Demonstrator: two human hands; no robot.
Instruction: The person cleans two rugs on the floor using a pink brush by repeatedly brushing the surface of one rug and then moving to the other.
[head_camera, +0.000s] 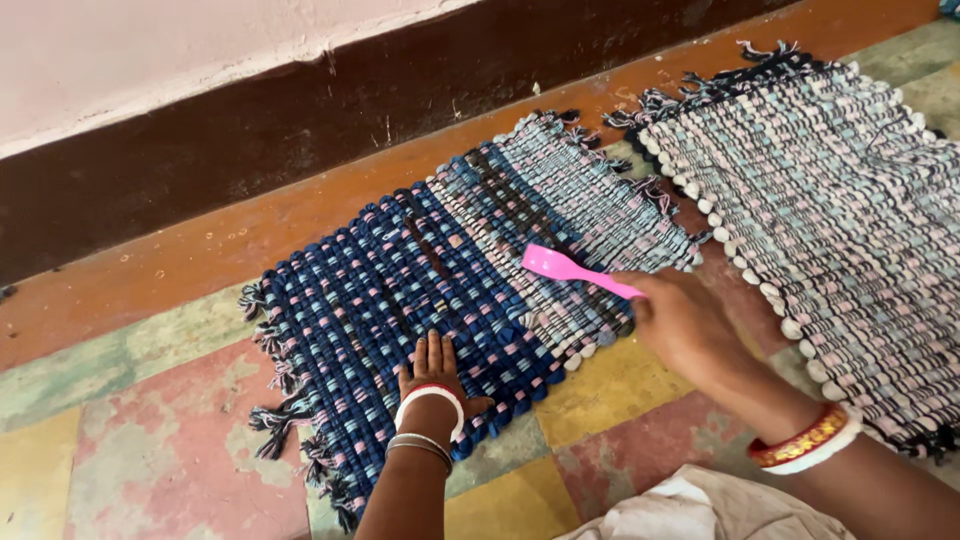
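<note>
A woven rag mat (400, 290), dark blue on its left half and pale pink and grey on its right, lies on the floor. My left hand (430, 370) presses flat on the mat's near blue edge, fingers together. My right hand (680, 320) grips the handle of a pink plastic brush (565, 268), whose head rests on the mat's pale half. Both wrists carry bangles.
A second, larger pale woven mat (840, 210) lies to the right, touching the first at its fringe. The floor is worn painted tile (170, 460) in red, yellow and green. A dark skirting band and pink wall (200, 130) run behind. White cloth (700, 510) sits at my lap.
</note>
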